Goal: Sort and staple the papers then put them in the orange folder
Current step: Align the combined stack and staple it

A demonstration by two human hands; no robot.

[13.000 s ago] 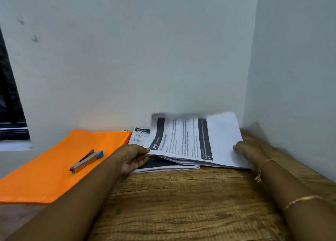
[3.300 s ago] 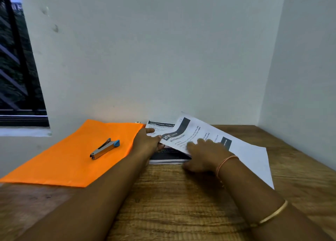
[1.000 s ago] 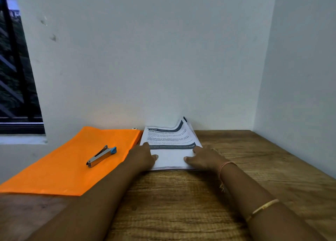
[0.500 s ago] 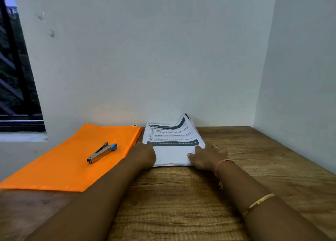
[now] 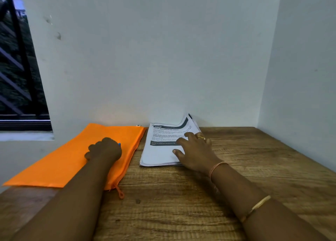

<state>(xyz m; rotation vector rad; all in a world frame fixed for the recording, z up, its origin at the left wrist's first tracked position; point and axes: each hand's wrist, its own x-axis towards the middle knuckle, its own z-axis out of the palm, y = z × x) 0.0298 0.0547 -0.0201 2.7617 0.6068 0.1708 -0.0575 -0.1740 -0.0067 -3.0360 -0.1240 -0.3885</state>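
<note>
A stack of printed papers [image 5: 160, 154] lies squared on the wooden table [image 5: 181, 208] against the back wall, its far right corner curling up. My right hand [image 5: 196, 152] rests on the stack's right side with fingers spread flat. To the left lies the orange folder [image 5: 60, 166], its zipper edge facing the papers. My left hand [image 5: 104, 149] sits on the folder with fingers curled over the stapler [image 5: 119, 144]. Only the stapler's blue tip shows beside the knuckles.
The folder's orange zipper pull [image 5: 121, 194] hangs onto the table near the front. White walls close in behind and on the right [image 5: 300, 77]. A barred window [image 5: 16, 68] is at the far left. Bare wood stretches to the right of the papers.
My left hand has left the paper stack and moved left onto the folder, closing over the stapler. My right hand has slid further onto the stack, which stays squared.
</note>
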